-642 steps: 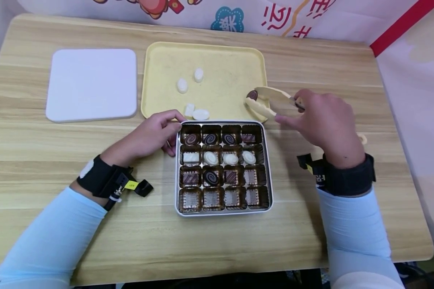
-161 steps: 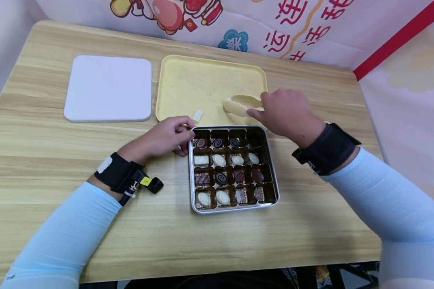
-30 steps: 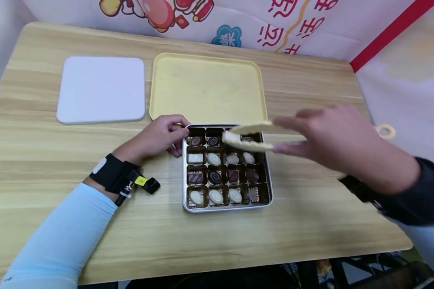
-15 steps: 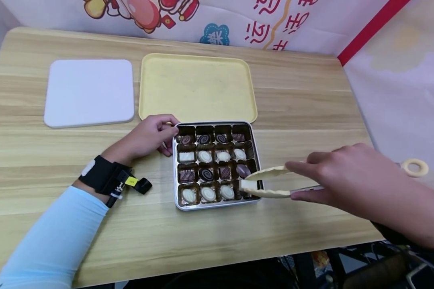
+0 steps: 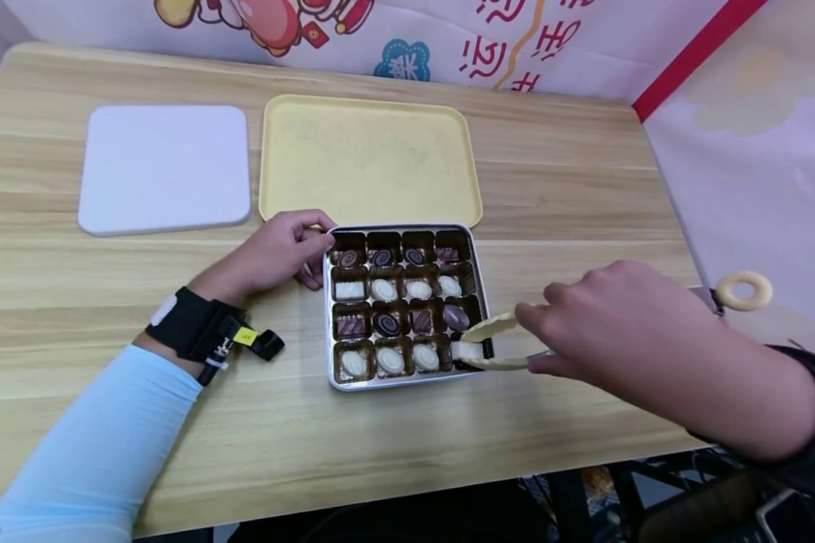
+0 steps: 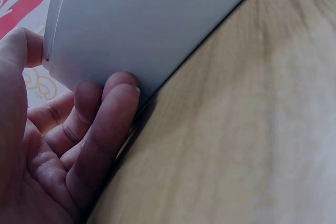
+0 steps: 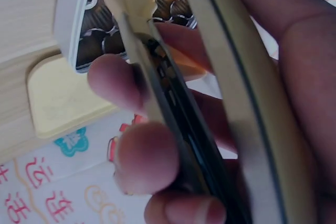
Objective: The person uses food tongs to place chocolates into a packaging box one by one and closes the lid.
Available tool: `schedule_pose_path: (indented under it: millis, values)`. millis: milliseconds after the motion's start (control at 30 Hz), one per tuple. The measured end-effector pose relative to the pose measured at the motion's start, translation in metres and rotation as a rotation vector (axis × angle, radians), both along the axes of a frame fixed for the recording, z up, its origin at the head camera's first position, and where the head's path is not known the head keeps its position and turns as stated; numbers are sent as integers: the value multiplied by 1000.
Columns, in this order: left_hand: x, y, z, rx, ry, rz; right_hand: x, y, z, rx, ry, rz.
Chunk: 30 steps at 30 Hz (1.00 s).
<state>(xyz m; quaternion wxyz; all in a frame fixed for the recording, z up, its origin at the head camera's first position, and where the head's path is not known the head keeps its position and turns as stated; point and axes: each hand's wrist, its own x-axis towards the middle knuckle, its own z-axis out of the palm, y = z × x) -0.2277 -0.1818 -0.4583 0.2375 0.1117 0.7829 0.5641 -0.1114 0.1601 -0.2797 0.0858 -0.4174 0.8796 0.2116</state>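
My left hand (image 5: 275, 253) grips the far left corner of a square metal tin (image 5: 407, 383); in the left wrist view its fingers lie against the tin's pale side wall (image 6: 152, 19). Sixteen-style small compartments hold dark swirl chocolates (image 5: 382, 258), striped chocolates and white oval chocolates (image 5: 390, 361). My right hand (image 5: 611, 324) squeezes cream-tipped tongs (image 5: 492, 327), seen close up in the right wrist view as tongs (image 7: 247, 93). Between the tips sits a white rectangular chocolate (image 5: 466, 351), at the near right compartment. The tips partly hide that compartment.
Behind the tin lies a pale yellow tray (image 5: 370, 158). A flat white rectangular panel (image 5: 166, 167) rests to its left. A printed backdrop (image 5: 435, 38) stands along the table's far edge.
White pieces have left the yellow tray, and the tin's near row has gained white ovals. In the last second the tongs carried the white chocolate from the far row to the near right compartment.
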Motion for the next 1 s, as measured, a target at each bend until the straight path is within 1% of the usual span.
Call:
schedule_pose_path:
  millis: [167, 333, 400, 500, 567, 667, 700, 767, 800, 833, 900, 967, 1000]
  values:
    - [-1, 0, 2, -1, -8, 0, -2, -19, 1, 43, -12, 28]
    - [-1, 0, 2, 3, -9, 1, -1, -30, -2, 65, 31, 23]
    - [-1, -1, 2, 3, -7, 2, -1, -30, -2, 78, 29, 4]
    - [0, 0, 1, 5, -14, 8, -2, -26, -1, 97, 0, -45]
    - [1, -1, 0, 3, -18, 11, -3, -21, 1, 91, -26, -81]
    - [1, -1, 0, 4, -21, 12, -5, -14, 8, 56, -31, -133]
    - [1, -1, 0, 4, -19, 11, -6, -12, 11, 24, -21, -152]
    - [1, -1, 1, 5, -15, 2, -10, -9, 17, -77, 7, -194]
    - [0, -1, 1, 7, -16, 0, -15, -9, 19, -141, 25, -223]
    - [0, -1, 1, 6, -14, -7, -21, -8, 19, -205, 28, -270]
    - [0, -1, 2, 3, -8, -16, -38, -8, 15, -344, 22, -387]
    - [0, 0, 2, 5, -9, -19, -63, -5, 0, -487, 23, -514]
    - [-1, 0, 1, 4, -10, -24, -78, -3, -10, -559, 21, -581]
